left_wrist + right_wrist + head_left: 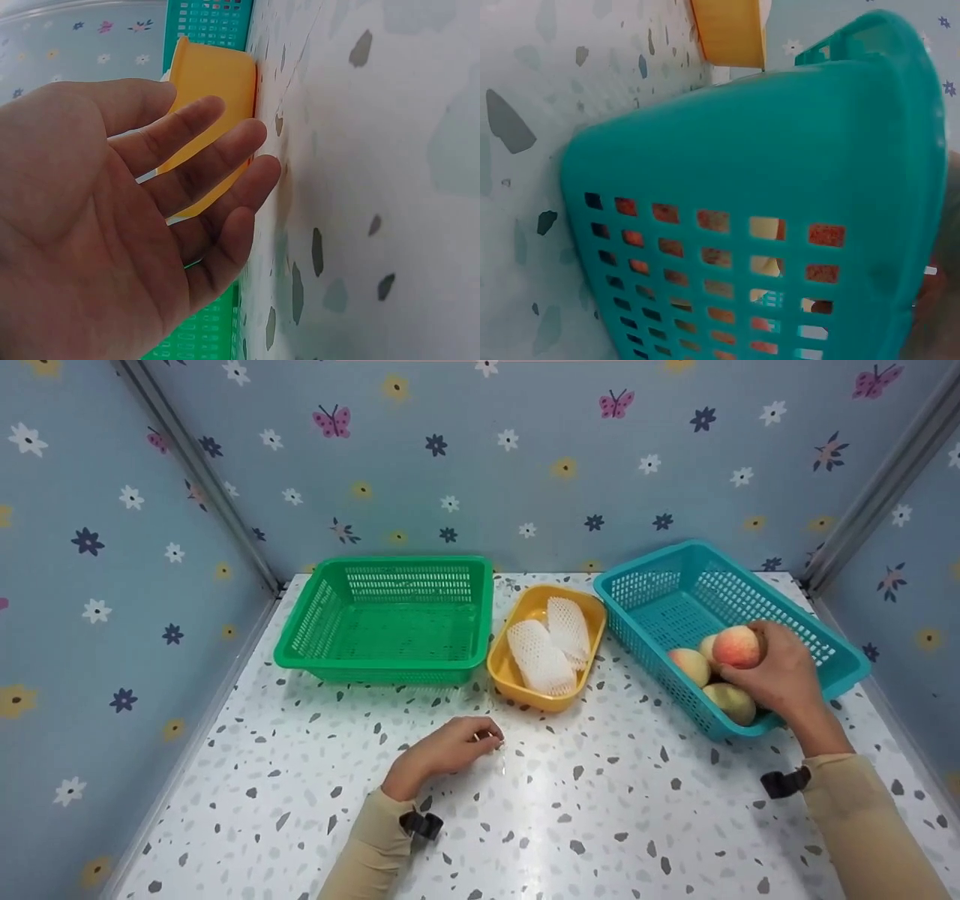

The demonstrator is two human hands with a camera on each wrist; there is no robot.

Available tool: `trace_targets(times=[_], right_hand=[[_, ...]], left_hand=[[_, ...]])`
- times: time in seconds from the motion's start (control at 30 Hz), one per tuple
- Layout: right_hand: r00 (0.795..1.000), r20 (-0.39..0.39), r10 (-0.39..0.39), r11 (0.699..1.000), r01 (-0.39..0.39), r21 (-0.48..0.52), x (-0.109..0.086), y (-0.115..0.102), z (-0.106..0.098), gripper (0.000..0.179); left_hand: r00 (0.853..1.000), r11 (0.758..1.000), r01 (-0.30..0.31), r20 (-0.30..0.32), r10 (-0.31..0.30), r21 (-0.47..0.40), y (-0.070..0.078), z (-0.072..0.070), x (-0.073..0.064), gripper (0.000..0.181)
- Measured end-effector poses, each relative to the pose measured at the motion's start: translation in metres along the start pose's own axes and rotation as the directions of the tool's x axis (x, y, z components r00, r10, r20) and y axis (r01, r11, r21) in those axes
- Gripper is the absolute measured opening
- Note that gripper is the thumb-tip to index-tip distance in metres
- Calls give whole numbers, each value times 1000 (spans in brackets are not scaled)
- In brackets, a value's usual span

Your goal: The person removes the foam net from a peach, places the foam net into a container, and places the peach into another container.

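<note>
In the head view my right hand (784, 667) grips a red and yellow peach (736, 647) over the near end of the teal basket (652, 656). Several other peaches, among them a greenish one (730, 703), lie in that basket below the held one. The basket's wall (727, 142) fills most of the right wrist view and hides nearly all of that hand. My left hand (454, 746) holds nothing, its fingers loosely bent above the speckled table, in front of the yellow bin (517, 690). Its open palm (82, 247) shows in the left wrist view.
Two white foam net sleeves (541, 656) lie in the yellow bin. A green basket (382, 671) stands left of it, with nothing in it. Flowered walls (480, 472) close off the back and both sides of the speckled table (600, 810).
</note>
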State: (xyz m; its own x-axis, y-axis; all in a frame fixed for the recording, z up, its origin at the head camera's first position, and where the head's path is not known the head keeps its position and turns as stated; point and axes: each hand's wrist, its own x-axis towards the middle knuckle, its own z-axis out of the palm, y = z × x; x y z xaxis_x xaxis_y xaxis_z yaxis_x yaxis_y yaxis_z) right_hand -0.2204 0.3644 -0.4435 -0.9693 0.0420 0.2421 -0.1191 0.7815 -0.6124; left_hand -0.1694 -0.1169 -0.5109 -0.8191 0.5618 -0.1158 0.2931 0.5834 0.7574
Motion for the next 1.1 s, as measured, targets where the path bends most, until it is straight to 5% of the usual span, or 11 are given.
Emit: trace_targets(times=[0.7,1.1], right_hand=[[997,-27,-71,997,70,-37,-3,9,8,68],[993,20,-113,990,115,-82,-4,10,11,74]], left_hand=[[999,999,29,18,-28,-16,3,0,1,25],[1000,1000,17,6,-17,-20,0,1,1,23]])
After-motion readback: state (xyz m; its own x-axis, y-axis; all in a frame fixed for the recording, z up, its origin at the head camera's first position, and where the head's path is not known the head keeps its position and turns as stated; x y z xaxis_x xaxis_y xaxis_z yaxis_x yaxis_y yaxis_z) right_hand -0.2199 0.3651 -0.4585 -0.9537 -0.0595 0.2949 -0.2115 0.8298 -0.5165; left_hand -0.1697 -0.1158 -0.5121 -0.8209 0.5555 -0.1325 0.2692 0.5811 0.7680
